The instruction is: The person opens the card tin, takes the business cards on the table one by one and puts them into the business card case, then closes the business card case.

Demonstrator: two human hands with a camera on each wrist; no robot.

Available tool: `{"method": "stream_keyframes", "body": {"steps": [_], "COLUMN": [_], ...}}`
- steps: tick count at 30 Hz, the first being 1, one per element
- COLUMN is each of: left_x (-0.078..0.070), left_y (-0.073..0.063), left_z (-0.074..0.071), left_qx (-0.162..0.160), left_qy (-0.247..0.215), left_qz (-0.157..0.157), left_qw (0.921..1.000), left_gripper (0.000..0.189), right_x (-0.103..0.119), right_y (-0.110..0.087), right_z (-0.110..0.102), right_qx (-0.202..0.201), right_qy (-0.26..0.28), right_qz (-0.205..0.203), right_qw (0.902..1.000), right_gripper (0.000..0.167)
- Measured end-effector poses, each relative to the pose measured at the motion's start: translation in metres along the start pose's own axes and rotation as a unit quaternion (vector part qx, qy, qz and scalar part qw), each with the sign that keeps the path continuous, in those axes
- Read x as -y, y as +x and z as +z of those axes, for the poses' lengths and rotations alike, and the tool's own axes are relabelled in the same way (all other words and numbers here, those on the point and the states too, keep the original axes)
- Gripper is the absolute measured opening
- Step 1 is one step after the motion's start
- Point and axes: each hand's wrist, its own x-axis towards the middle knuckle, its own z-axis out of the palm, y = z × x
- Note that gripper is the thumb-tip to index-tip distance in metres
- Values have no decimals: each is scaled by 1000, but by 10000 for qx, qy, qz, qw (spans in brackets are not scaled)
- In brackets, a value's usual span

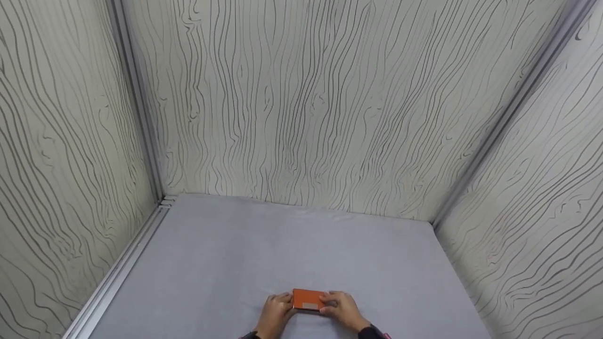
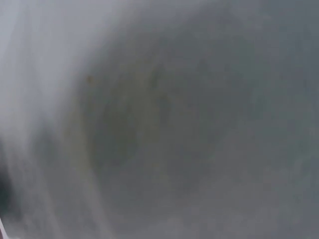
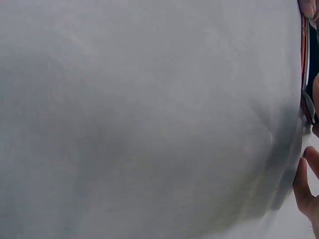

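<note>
Low in the head view, a small flat orange box (image 1: 305, 296) with a pale label (image 1: 309, 306) is held between both hands, close over the grey cloth. My left hand (image 1: 275, 311) grips its left edge, fingertips right at the side. At the other end, my right hand (image 1: 345, 309) pinches the right edge, fingers over the top face and thumb at the near side. The right wrist view catches only a sliver of the orange edge (image 3: 303, 55) and some fingers (image 3: 301, 186) along its right border. The left wrist view is a grey blur with no hand discernible.
Grey cloth (image 1: 282, 245) covers the table. Panels with a wood-grain print (image 1: 292, 103) enclose it at the back and both sides, with metal posts (image 1: 136, 99) at the corners. A metal rail (image 1: 118, 273) runs along the left edge.
</note>
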Motion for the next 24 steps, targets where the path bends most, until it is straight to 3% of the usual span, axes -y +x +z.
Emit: {"method": "stream_keyframes", "body": {"steps": [6, 17, 21, 24], "left_x": [3, 0, 0, 4], "left_y": [-2, -1, 5, 10], "left_z": [-2, -5, -16, -32], "left_qx": [172, 579, 625, 319], "left_qy": [172, 285, 203, 238], "left_qz": [-17, -81, 185, 527], "left_qw": [9997, 9979, 9977, 9978], "left_gripper": [14, 26, 23, 16], "right_x": [1, 2, 2, 3], "right_y": [1, 4, 2, -2], "right_z": [1, 1, -6, -20], "right_qx": [1, 113, 277, 140], "right_qy": [-269, -357, -313, -381], "right_qz": [-90, 326, 209, -165], "right_qw": [9996, 9988, 9989, 9990], "right_gripper": [43, 42, 41, 37]}}
